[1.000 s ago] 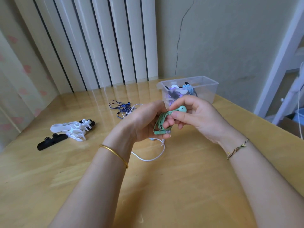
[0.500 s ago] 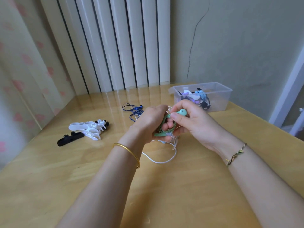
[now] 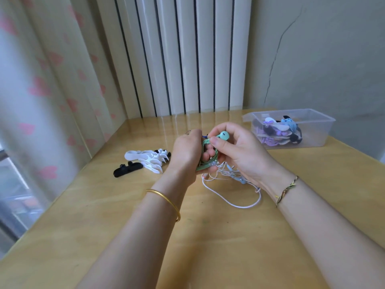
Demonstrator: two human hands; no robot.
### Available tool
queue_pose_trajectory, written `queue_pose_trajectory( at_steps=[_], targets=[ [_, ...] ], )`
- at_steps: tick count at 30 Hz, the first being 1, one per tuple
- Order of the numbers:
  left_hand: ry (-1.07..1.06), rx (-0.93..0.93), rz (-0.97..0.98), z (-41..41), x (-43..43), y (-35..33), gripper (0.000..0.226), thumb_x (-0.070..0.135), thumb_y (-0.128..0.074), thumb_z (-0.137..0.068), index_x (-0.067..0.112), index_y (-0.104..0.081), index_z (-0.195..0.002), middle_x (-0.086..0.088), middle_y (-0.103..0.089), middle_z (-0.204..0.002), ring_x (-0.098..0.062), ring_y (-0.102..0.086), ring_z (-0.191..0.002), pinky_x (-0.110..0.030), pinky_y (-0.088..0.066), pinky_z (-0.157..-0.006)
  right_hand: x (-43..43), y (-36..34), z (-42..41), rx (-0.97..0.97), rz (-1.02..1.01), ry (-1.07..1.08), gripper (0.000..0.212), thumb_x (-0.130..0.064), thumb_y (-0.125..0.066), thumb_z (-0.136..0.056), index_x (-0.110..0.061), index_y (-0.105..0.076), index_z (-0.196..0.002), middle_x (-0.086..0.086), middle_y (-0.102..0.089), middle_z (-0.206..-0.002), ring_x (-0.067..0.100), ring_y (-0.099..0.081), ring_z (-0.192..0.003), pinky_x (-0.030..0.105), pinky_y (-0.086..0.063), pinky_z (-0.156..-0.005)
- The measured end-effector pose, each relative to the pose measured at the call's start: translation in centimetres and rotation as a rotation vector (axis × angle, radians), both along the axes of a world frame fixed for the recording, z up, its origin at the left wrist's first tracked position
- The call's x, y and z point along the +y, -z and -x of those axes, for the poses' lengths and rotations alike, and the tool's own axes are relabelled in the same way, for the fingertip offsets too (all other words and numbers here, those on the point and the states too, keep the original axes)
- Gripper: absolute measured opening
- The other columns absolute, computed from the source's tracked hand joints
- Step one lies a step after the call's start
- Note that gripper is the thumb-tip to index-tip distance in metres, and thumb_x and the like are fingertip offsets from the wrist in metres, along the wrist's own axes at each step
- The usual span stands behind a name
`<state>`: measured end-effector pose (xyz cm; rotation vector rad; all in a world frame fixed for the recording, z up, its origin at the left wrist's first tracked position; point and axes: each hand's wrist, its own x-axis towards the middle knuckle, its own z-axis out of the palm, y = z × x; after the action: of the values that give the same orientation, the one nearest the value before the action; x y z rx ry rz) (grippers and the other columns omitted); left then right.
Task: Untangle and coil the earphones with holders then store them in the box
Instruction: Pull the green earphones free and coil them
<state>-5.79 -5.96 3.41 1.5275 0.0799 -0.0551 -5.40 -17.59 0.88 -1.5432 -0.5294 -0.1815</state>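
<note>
Left wrist (image 3: 166, 184): thin gold bangle (image 3: 164, 200), plain and smooth. Right wrist (image 3: 277, 180): braided thread bracelet (image 3: 286, 189), dark strands mixed with yellow-green. Both forearms bare.

The left hand (image 3: 188, 150) hides most of the blue earphones (image 3: 205, 136) behind it.

From my feed, the worktop (image 3: 208, 236) is glossy pale wood pushed into a corner. Over on the left there's a heap of white holders (image 3: 145, 161), with a single black holder (image 3: 127, 170) just beside it on the near-left side. Around the middle a loose white earphone cable (image 3: 235, 203) loops across the wood. Far right, near the wall, a clear plastic box (image 3: 316, 138) sits flat with already-wound earphones inside.
</note>
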Motion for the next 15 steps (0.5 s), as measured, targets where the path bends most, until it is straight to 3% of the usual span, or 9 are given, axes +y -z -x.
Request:
queue_pose_trajectory(
  at_steps=[3,8,15],
  targets=[
    [-0.047,-0.031,-0.011,-0.2,0.6,0.1,0.039,0.02,-0.035,-0.095,0.007,-0.052,-0.061,0.002,-0.045,-0.039,-0.009,-0.041,-0.029,-0.021,-0.045,-0.037,0.8,-0.1,-0.3,-0.025,0.053,0.048,0.014,-0.003,-0.056,-0.091,-0.016,-0.057,-0.086,-0.007,-0.061,-0.063,0.006,-0.054,-0.057,0.022,-0.043,-0.055],
    [-0.032,-0.08,-0.032,-0.3,1.4,0.7,0.037,0.023,-0.035,-0.098,0.007,-0.054,-0.071,0.002,-0.046,-0.04,-0.009,-0.043,-0.033,-0.023,-0.047,-0.039,1.5,0.1,-0.2,-0.022,0.089,0.068,0.015,-0.002,-0.055,-0.092,-0.017,-0.057,-0.087,0.0,-0.059,-0.068,0.01,-0.051,-0.057,0.021,-0.044,-0.055],
    [-0.019,-0.097,-0.083,-0.5,1.9,1.3,0.03,0.026,-0.037,-0.1,0.007,-0.058,-0.091,-0.005,-0.046,-0.059,-0.008,-0.047,-0.031,-0.029,-0.054,-0.043,2.4,0.9,-0.3,-0.036,0.122,0.15,0.017,-0.004,-0.056,-0.092,-0.02,-0.056,-0.084,-0.002,-0.056,-0.075,0.008,-0.049,-0.056,0.021,-0.045,-0.055]
  ],
)
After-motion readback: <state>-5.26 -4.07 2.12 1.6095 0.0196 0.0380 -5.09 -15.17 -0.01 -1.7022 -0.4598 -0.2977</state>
